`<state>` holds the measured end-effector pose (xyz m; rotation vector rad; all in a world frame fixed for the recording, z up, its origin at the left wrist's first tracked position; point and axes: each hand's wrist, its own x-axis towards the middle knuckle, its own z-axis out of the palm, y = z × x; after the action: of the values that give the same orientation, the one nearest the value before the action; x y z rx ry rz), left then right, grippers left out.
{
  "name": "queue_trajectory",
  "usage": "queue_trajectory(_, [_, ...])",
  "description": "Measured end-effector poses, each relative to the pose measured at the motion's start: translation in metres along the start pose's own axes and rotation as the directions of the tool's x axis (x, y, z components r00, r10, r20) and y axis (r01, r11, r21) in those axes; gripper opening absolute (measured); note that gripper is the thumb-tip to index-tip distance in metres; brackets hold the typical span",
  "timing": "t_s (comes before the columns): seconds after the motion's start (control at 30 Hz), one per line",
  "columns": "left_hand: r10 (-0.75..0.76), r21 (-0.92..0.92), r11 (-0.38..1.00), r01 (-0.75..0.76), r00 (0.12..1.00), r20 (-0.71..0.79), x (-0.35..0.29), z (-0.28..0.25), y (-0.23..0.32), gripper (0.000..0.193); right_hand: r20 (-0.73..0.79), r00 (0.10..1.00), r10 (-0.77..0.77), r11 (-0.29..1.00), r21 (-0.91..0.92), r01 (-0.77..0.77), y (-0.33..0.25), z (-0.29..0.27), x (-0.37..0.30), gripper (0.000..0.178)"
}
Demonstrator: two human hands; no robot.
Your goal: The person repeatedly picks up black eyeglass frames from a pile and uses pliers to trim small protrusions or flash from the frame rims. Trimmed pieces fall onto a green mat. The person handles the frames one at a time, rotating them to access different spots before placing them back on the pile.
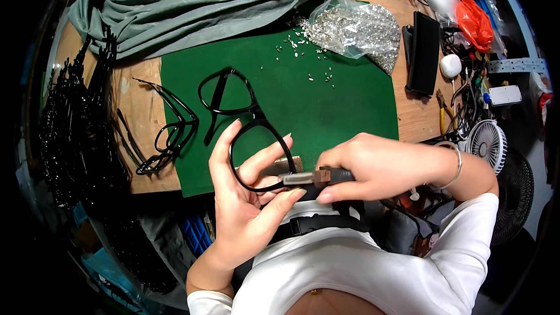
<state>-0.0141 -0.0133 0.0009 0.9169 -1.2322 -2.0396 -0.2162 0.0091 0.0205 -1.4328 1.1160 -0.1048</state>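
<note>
My left hand [242, 219] grips a black eyeglass frame [258, 115] by its nearer rim, with the thumb below and the fingers behind and through the opening. The farther rim points away over the green mat [315, 108], and a black temple arm slants beside it. My right hand [379, 166] is closed round a hand tool [335, 176] with a dark handle and a flat metal tip. That tip lies at the near corner of the frame, close to my left thumb. Its exact kind cannot be made out. Behind the tip is a small mesh-like strip [283, 166], partly covered.
Another black eyeglass frame [175, 134] lies left of the mat, by a heap of black frames [81, 134]. Tiny silvery parts spill from a clear bag [350, 26]. Grey-green cloth [198, 11] covers the far left. At right are a black case [423, 52], yellow-handled pliers [441, 114] and a white fan [486, 143].
</note>
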Motion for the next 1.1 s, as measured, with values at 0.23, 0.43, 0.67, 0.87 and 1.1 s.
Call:
queue_trajectory(0.23, [-0.002, 0.044, 0.999, 0.002, 1.000, -0.004, 0.005, 0.006, -0.005, 0.081, -0.571, 0.815, -0.095, 0.825, -0.503, -0.256, 0.064, 0.003, 0.016, 0.055])
queue_trajectory(0.43, [0.132, -0.001, 0.991, -0.132, 0.990, 0.050, -0.025, -0.014, -0.031, 0.077, -0.551, 0.824, -0.132, 0.786, -0.565, -0.252, 0.064, 0.012, 0.014, 0.046])
queue_trajectory(0.67, [-0.081, -0.134, 0.988, 0.073, 0.995, -0.058, -0.024, 0.001, -0.028, 0.079, -0.748, 0.662, -0.057, 0.878, -0.353, -0.323, 0.096, -0.017, 0.033, 0.015])
queue_trajectory(0.87, [-0.161, -0.506, 0.832, 0.226, 0.972, 0.169, -0.024, -0.016, -0.022, 0.059, -0.695, 0.718, -0.018, 0.843, -0.397, -0.363, 0.089, -0.019, 0.035, 0.015])
queue_trajectory(1.1, [-0.228, 0.034, 0.973, 0.226, 0.971, 0.076, -0.015, -0.004, -0.033, 0.015, -0.702, 0.705, 0.099, 0.881, -0.268, -0.390, 0.081, -0.019, 0.036, 0.017])
